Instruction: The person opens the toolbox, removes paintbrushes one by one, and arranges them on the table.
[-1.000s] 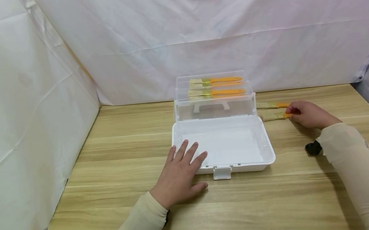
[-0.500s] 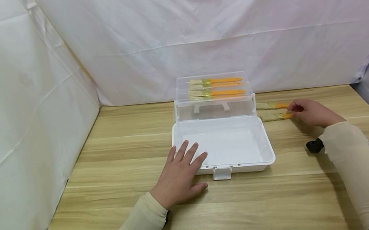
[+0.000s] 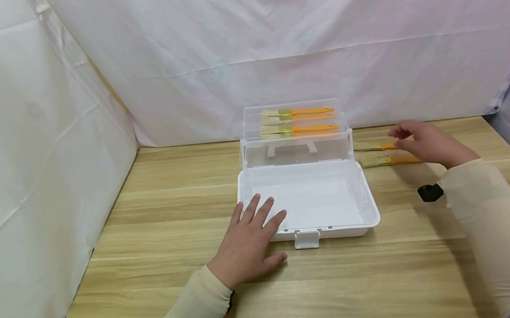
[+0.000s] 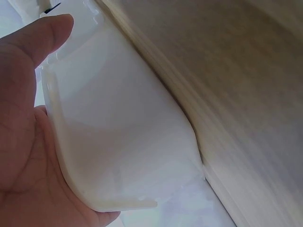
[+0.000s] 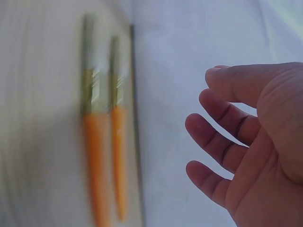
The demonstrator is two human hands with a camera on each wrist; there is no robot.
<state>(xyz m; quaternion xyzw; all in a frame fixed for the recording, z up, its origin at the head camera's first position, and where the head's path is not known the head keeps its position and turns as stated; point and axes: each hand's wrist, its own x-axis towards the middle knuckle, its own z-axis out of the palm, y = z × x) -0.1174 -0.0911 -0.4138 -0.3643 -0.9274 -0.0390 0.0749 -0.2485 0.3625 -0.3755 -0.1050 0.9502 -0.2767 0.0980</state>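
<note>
A white plastic box (image 3: 311, 194) stands on the table with its clear lid (image 3: 254, 156) swung back. My left hand (image 3: 245, 247) rests spread over the box's front left corner, and in the left wrist view its palm and thumb lie against the box wall (image 4: 118, 118). Beside the box on the right lie two orange-handled paintbrushes, a nearer paintbrush (image 3: 378, 162) and a farther paintbrush (image 3: 369, 146). Just over their handles hovers my right hand (image 3: 428, 144), fingers loosely bent and holding nothing. The right wrist view shows both paintbrushes, blurred, apart from the fingers (image 5: 203, 130).
Several more orange-handled paintbrushes (image 3: 312, 128) are seen in the raised lid's compartments. A latch (image 3: 307, 239) hangs at the box's front. White cloth (image 3: 284, 26) walls in the table (image 3: 355, 287) at the back and sides.
My right hand has let go of the nearer paintbrush's handle and lifted slightly off it. That paintbrush stays on the table. The left hand and the box have not moved.
</note>
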